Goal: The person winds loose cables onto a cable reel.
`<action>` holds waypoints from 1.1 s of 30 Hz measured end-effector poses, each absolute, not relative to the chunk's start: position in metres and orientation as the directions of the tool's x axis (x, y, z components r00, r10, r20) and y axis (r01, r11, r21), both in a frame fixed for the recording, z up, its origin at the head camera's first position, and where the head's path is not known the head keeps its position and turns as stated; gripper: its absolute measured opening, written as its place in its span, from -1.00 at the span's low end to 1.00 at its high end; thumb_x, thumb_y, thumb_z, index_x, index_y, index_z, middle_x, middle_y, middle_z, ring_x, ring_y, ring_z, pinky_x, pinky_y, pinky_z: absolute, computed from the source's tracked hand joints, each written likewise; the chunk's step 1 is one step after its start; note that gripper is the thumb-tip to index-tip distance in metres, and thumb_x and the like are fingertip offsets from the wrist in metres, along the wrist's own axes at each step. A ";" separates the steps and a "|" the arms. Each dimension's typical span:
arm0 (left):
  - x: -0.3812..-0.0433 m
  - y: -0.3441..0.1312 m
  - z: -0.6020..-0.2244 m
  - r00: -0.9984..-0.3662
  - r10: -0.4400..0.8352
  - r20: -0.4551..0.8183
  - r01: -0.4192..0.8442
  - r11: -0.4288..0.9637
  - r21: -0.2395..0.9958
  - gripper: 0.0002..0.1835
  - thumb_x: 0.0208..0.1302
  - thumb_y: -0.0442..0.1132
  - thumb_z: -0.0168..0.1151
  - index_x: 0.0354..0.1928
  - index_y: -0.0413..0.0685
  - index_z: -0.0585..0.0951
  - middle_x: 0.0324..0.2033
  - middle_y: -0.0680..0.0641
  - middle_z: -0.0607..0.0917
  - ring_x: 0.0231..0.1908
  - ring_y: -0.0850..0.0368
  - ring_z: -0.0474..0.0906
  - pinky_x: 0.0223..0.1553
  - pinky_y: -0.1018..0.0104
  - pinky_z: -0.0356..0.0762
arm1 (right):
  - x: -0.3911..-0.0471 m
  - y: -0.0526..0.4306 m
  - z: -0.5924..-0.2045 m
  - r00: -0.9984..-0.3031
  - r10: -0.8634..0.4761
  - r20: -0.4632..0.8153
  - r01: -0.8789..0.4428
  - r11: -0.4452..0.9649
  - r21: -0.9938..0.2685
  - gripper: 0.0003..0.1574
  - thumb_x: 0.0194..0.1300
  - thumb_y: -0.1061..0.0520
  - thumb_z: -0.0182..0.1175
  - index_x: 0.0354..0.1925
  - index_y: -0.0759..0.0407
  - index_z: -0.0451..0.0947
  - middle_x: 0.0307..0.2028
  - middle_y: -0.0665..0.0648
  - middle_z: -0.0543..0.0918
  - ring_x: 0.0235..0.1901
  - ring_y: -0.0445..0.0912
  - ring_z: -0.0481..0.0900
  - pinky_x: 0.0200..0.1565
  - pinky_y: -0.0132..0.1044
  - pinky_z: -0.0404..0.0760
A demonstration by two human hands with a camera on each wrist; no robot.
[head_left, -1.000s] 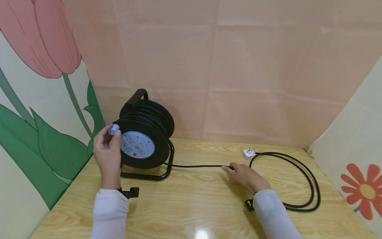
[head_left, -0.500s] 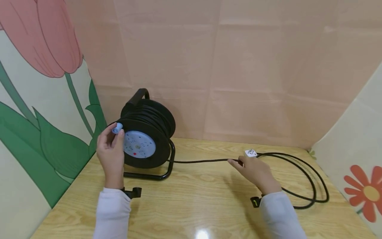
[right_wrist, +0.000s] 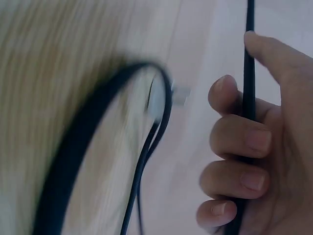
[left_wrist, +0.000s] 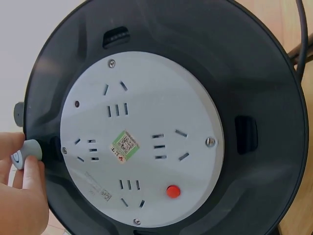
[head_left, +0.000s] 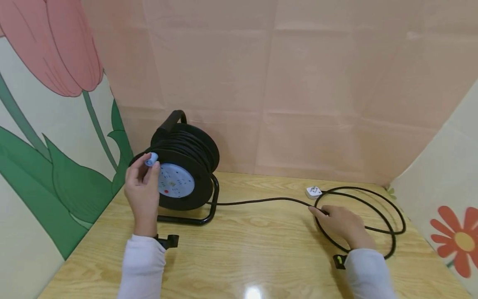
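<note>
A black cable reel [head_left: 186, 158] stands at the left of the table, cable wound on its drum. My left hand [head_left: 143, 189] pinches the small blue crank knob [head_left: 151, 159] at the rim between thumb and fingers. The reel's round socket panel [left_wrist: 142, 142], with slots and a red button [left_wrist: 173, 191], fills the left wrist view. From the reel's foot a black cable [head_left: 257, 202] runs right to my right hand [head_left: 341, 224]. In the right wrist view the fingers curl around that cable, thumb laid along it. Beyond this hand lies a white plug [head_left: 313, 192], prongs up.
Loose loops of cable [head_left: 393, 207] lie on the wooden table [head_left: 239, 249] at the right, around and behind my right hand. A carry handle [head_left: 173, 120] tops the reel, and a tubular black frame [head_left: 186, 221] supports it. A pinkish backdrop [head_left: 298, 83] rises behind.
My right hand has slid right along the cable, which now sags slightly toward the reel. The loops at the right have shifted. The left hand and knob have moved slightly right, turning the drum a little.
</note>
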State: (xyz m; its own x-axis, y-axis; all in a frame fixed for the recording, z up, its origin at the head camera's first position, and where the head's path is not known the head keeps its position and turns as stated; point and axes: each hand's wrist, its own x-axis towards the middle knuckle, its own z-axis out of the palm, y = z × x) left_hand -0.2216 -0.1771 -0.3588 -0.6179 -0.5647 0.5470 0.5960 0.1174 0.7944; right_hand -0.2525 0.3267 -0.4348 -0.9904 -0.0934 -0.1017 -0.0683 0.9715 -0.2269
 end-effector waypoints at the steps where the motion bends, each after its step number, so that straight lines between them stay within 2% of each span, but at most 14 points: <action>1: -0.222 -0.177 -0.359 -0.615 -0.559 0.556 0.601 0.123 0.790 -0.65 0.35 -0.34 0.31 0.15 -0.27 0.61 -0.01 0.01 0.51 0.07 0.08 0.53 0.18 0.34 0.44 | -0.252 0.333 -0.436 -0.992 -0.085 -0.097 -0.063 0.975 -0.212 0.14 0.36 -0.64 -0.29 0.30 0.23 0.49 0.17 0.45 0.55 0.07 0.46 0.50 -0.18 0.40 0.45; 5: -0.223 -0.178 -0.360 -0.600 -0.544 0.587 0.620 0.148 0.771 -0.65 0.33 -0.37 0.32 0.14 -0.27 0.62 -0.01 0.02 0.53 0.05 0.09 0.54 0.17 0.34 0.46 | -0.251 0.348 -0.435 -0.992 -0.097 -0.082 -0.079 0.977 -0.198 0.11 0.41 -0.59 -0.27 0.28 0.30 0.48 0.13 0.47 0.57 -0.02 0.43 0.56 -0.22 0.32 0.49; 9: -0.224 -0.177 -0.360 -0.591 -0.541 0.598 0.616 0.176 0.768 -0.65 0.32 -0.37 0.34 0.13 -0.23 0.64 -0.03 0.05 0.53 0.05 0.12 0.55 0.14 0.35 0.48 | -0.251 0.347 -0.433 -0.994 -0.105 -0.019 -0.098 0.970 -0.222 -0.02 0.46 -0.54 -0.32 0.16 0.20 0.55 -0.12 0.29 0.68 -0.30 0.17 0.63 -0.46 0.08 0.48; 11: -0.224 -0.177 -0.361 -0.591 -0.538 0.601 0.611 0.188 0.769 -0.65 0.31 -0.36 0.36 0.13 -0.22 0.65 -0.04 0.06 0.54 0.05 0.13 0.56 0.13 0.36 0.49 | -0.251 0.343 -0.433 -0.995 -0.080 0.061 -0.092 0.969 -0.230 -0.05 0.46 -0.54 -0.33 0.13 0.16 0.55 -0.33 0.16 0.67 -0.48 0.03 0.55 -0.60 -0.05 0.38; 14: -0.224 -0.174 -0.361 -0.592 -0.536 0.602 0.602 0.204 0.772 -0.65 0.30 -0.32 0.37 0.12 -0.18 0.66 -0.06 0.05 0.55 0.03 0.14 0.57 0.11 0.38 0.50 | -0.250 0.337 -0.433 -0.973 -0.009 0.231 -0.060 0.974 -0.217 -0.07 0.44 -0.54 -0.27 0.10 0.14 0.58 -0.66 0.02 0.47 -0.73 -0.09 0.28 -0.72 -0.21 0.13; 17: -0.224 -0.172 -0.361 -0.594 -0.533 0.602 0.601 0.203 0.773 -0.66 0.30 -0.29 0.39 0.11 -0.17 0.67 -0.09 0.03 0.55 -0.01 0.14 0.58 0.08 0.40 0.52 | -0.250 0.332 -0.433 -0.919 0.056 0.389 -0.031 0.976 -0.214 -0.12 0.42 -0.54 -0.16 0.00 0.15 0.63 -0.81 -0.01 0.28 -0.82 -0.12 0.11 -0.75 -0.27 0.00; 20: -0.224 -0.171 -0.361 -0.596 -0.529 0.604 0.602 0.202 0.772 -0.66 0.30 -0.27 0.39 0.09 -0.16 0.68 -0.11 0.03 0.55 -0.03 0.13 0.59 0.05 0.40 0.53 | -0.253 0.330 -0.433 -0.873 0.067 0.482 -0.052 0.972 -0.230 -0.28 0.47 -0.41 -0.05 -0.11 0.17 0.63 -0.79 0.00 0.34 -0.82 -0.10 0.16 -0.78 -0.24 0.05; 24: -0.224 -0.170 -0.360 -0.600 -0.526 0.603 0.594 0.212 0.776 -0.65 0.29 -0.26 0.41 0.09 -0.16 0.68 -0.13 0.06 0.55 -0.05 0.15 0.60 0.03 0.42 0.54 | -0.255 0.330 -0.431 -0.826 0.027 0.563 -0.141 0.957 -0.252 -0.55 0.54 -0.16 -0.01 -0.11 0.17 0.56 -0.53 0.13 0.59 -0.73 -0.07 0.34 -0.75 -0.20 0.18; 26: -0.224 -0.169 -0.360 -0.600 -0.526 0.603 0.589 0.220 0.778 -0.65 0.27 -0.28 0.42 0.09 -0.17 0.68 -0.14 0.06 0.56 -0.06 0.16 0.60 0.00 0.44 0.55 | -0.255 0.329 -0.429 -0.762 -0.013 0.648 -0.193 0.959 -0.208 -0.62 0.53 -0.09 0.05 -0.11 0.18 0.57 -0.47 0.18 0.62 -0.73 -0.07 0.34 -0.76 -0.21 0.17; 28: -0.223 -0.168 -0.359 -0.598 -0.525 0.605 0.588 0.224 0.777 -0.64 0.25 -0.29 0.44 0.08 -0.18 0.69 -0.14 0.04 0.57 -0.08 0.17 0.60 -0.02 0.46 0.56 | -0.255 0.328 -0.426 -0.668 -0.045 0.743 -0.219 0.966 -0.138 -0.67 0.47 -0.09 0.16 -0.15 0.16 0.60 -0.52 0.17 0.61 -0.77 -0.10 0.29 -0.78 -0.23 0.11; 30: -0.223 -0.167 -0.358 -0.596 -0.524 0.609 0.590 0.229 0.774 -0.64 0.23 -0.31 0.45 0.07 -0.19 0.69 -0.13 -0.01 0.58 -0.09 0.17 0.61 -0.04 0.46 0.57 | -0.256 0.328 -0.423 -0.579 -0.073 0.812 -0.218 0.974 -0.068 -0.62 0.41 -0.13 0.23 -0.20 0.17 0.63 -0.67 0.13 0.50 -0.82 -0.13 0.15 -0.80 -0.24 0.01; 32: -0.223 -0.166 -0.358 -0.594 -0.522 0.612 0.592 0.232 0.772 -0.65 0.23 -0.32 0.45 0.06 -0.20 0.69 -0.12 -0.05 0.60 -0.09 0.16 0.61 -0.05 0.46 0.57 | -0.257 0.328 -0.421 -0.525 -0.088 0.847 -0.201 0.979 -0.022 -0.54 0.37 -0.21 0.24 -0.26 0.18 0.64 -0.77 0.09 0.38 -0.82 -0.14 0.07 -0.78 -0.23 -0.02; 33: -0.223 -0.165 -0.358 -0.594 -0.521 0.613 0.592 0.234 0.772 -0.65 0.23 -0.31 0.45 0.06 -0.20 0.69 -0.11 -0.06 0.60 -0.10 0.16 0.62 -0.05 0.46 0.57 | -0.257 0.328 -0.420 -0.520 -0.091 0.849 -0.198 0.980 -0.016 -0.50 0.36 -0.25 0.24 -0.28 0.18 0.64 -0.78 0.07 0.35 -0.81 -0.14 0.05 -0.76 -0.23 -0.01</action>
